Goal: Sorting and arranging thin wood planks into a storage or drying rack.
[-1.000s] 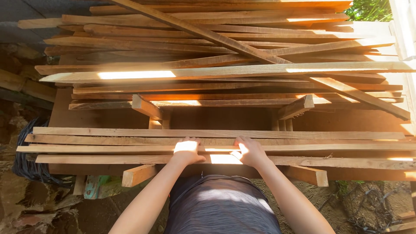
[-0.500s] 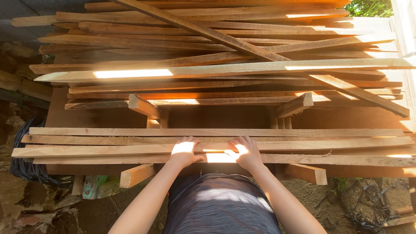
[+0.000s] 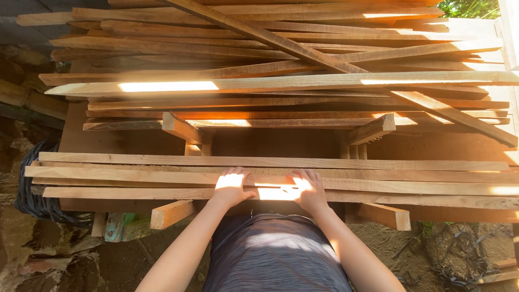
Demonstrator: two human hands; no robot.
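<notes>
Lower centre: left hand (image 3: 231,186) and right hand (image 3: 308,188) flat, palms down, fingers spread, pressing near stack of wood slats (image 3: 378,186); nothing gripped. Slats span frame width, resting on angled cross supports (image 3: 172,212). Judgement: keep hands close together, press evenly, square slat edges. Upper frame: larger lumber pile (image 3: 281,59), diagonal board (image 3: 259,33) across top.

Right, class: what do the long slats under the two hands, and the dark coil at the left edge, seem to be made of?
Slats: pale, unpainted sawn wood, apparently rough; grain lines and fuzzy edges show. Both the left hand and right hand lie flat on them. Dark coil: probably wire or cable, thin black loops; too shaded to be sure.
</notes>
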